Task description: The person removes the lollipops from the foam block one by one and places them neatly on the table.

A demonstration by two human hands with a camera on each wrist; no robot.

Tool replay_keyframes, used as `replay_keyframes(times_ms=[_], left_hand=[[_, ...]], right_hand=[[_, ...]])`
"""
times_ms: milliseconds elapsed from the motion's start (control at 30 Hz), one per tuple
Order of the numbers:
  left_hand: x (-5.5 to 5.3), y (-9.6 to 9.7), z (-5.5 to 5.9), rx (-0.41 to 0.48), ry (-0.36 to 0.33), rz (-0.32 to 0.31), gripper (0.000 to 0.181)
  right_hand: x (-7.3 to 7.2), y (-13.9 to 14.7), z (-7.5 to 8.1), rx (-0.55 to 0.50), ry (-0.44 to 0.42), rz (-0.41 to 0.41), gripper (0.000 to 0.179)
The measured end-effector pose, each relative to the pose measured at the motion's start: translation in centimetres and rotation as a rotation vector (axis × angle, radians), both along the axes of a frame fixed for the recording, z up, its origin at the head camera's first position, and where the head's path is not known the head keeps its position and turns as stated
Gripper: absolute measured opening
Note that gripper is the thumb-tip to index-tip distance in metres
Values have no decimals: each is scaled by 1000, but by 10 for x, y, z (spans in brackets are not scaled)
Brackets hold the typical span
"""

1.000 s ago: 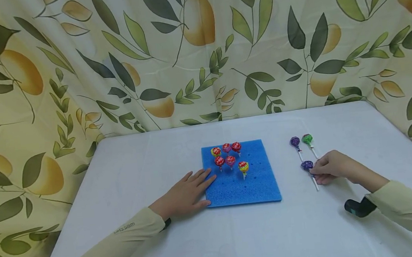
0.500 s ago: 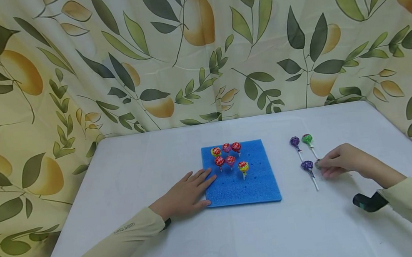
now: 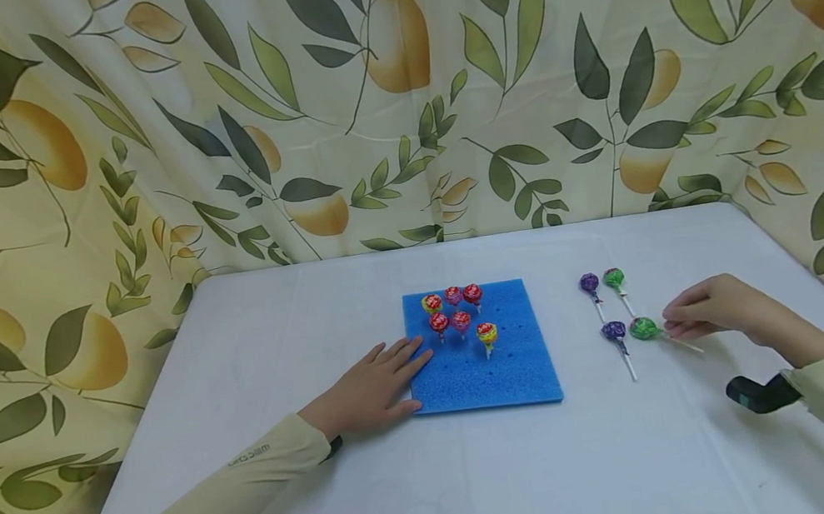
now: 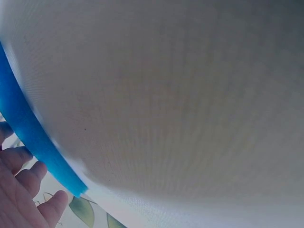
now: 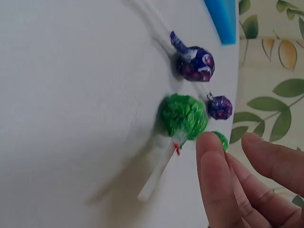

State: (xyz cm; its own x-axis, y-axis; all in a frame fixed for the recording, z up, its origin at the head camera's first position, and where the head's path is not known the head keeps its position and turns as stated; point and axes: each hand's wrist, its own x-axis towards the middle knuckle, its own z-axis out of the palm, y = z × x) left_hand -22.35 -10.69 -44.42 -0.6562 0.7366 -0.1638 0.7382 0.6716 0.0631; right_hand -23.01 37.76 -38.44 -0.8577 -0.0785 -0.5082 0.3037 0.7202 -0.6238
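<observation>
My left hand (image 3: pixel 368 383) lies spread with its fingertips on the left edge of a blue foam board (image 3: pixel 486 387). Several lollipops with red, pink and yellow wrappers, such as the red and yellow one (image 3: pixel 487 334), stand upright in the board. My right hand (image 3: pixel 722 310) hovers beside a green lollipop (image 3: pixel 644 328). In the right wrist view, that green lollipop (image 5: pixel 183 116) has its white stick free of the fingers, and thumb and index finger are apart. Left of it lies a purple lollipop (image 3: pixel 614 332). Behind are another purple lollipop (image 3: pixel 590 283) and another green lollipop (image 3: pixel 614 277).
A white cloth covers the table (image 3: pixel 313 318). Behind it hangs a curtain (image 3: pixel 402 166) printed with fruit and leaves. Small holes dot the foam board around the standing lollipops. A dark wrist device (image 3: pixel 762 394) sticks out below the right sleeve.
My right hand has moved right, off the nearer purple lollipop. The nearer green lollipop, earlier mostly hidden by the fingers, now shows whole. My left hand has stayed in place.
</observation>
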Motion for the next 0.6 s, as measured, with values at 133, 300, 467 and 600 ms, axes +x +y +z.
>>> replay_keyframes(times_ms=[133, 300, 467, 600], left_hand=[[-1, 0, -1, -4, 2, -1, 72], [-2, 1, -1, -18, 13, -1, 72], [-1, 1, 0, -21, 4, 1, 72], [0, 1, 1, -20, 3, -3, 72]], right_hand=[[0, 7, -2, 14, -14, -28, 40], [2, 12, -6, 38, -18, -35, 38], [6, 12, -15, 65, -10, 4, 35], [7, 11, -22, 73, -18, 19, 34]])
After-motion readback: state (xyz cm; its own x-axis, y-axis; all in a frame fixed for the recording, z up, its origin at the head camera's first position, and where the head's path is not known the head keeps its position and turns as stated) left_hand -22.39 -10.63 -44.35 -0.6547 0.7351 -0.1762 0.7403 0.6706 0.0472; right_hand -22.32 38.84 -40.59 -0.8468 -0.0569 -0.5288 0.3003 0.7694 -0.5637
